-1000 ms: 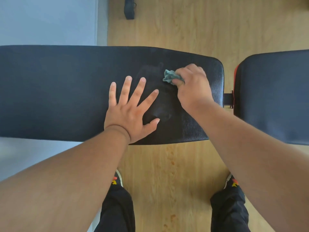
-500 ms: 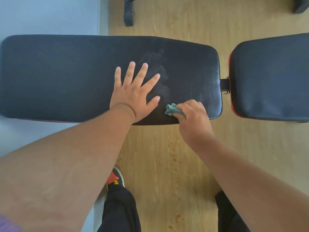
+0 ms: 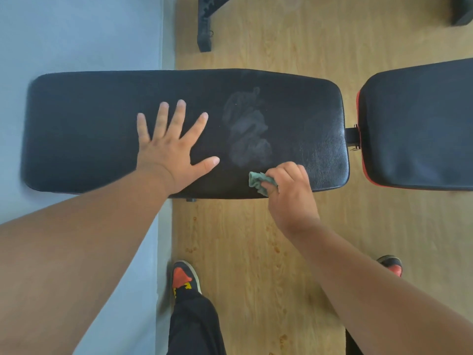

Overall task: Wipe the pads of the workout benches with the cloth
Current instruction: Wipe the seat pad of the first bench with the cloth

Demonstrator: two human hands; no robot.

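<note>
On the near edge of the long black pad (image 3: 102, 129), toward its right end, the right hand (image 3: 289, 196) is clenched around a small green cloth (image 3: 258, 181), and a crumpled part of the cloth sticks out to the left of the fingers. Just above the cloth, a pale smeared mark (image 3: 248, 129) lies on the pad surface. The left hand (image 3: 171, 147) rests flat on the middle of the same pad, palm down, with all fingers spread wide and holding nothing. A second black pad (image 3: 419, 124) with a red edge stands to the right, apart from the first one, with a small metal joint (image 3: 352, 139) between them. Below, two shoes (image 3: 183, 276) stand on the wooden floor (image 3: 256, 252).
</note>
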